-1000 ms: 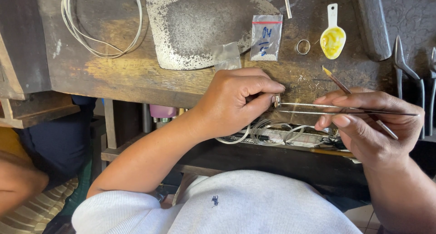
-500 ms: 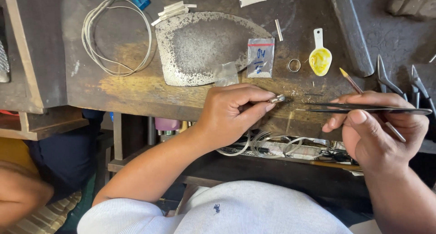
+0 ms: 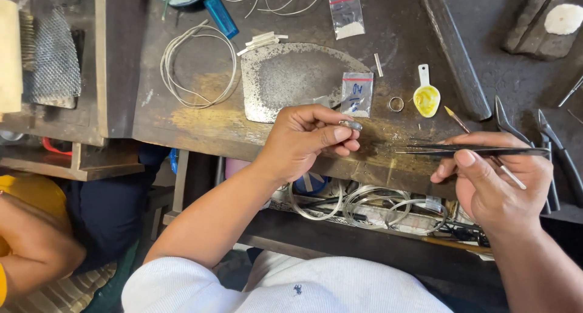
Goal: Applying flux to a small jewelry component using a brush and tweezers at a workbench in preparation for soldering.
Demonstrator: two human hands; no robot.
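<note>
My left hand (image 3: 306, 140) pinches a small silver ring (image 3: 350, 125) between thumb and fingertips, just above the front edge of the worn wooden bench (image 3: 200, 128). My right hand (image 3: 501, 182) holds long dark tweezers (image 3: 461, 149) that point left toward the ring, their tips a short way from it. The same hand also grips a thin brush (image 3: 480, 146) with an orange tip. A second loose ring (image 3: 396, 104) lies on the bench beyond the hands.
A grey metal plate (image 3: 291, 76), two small plastic bags (image 3: 357, 93), a yellow-filled spoon dish (image 3: 426, 98), a coil of white wire (image 3: 197, 64) and pliers (image 3: 534, 143) at the right lie on the bench. Wire loops (image 3: 364, 204) sit in the drawer below. Another person's arm (image 3: 36, 246) is at the left.
The view has shifted so the bench sits lower in frame. My left hand has lifted the ring a little away from the tweezer tips; my right hand keeps the tweezers level.
</note>
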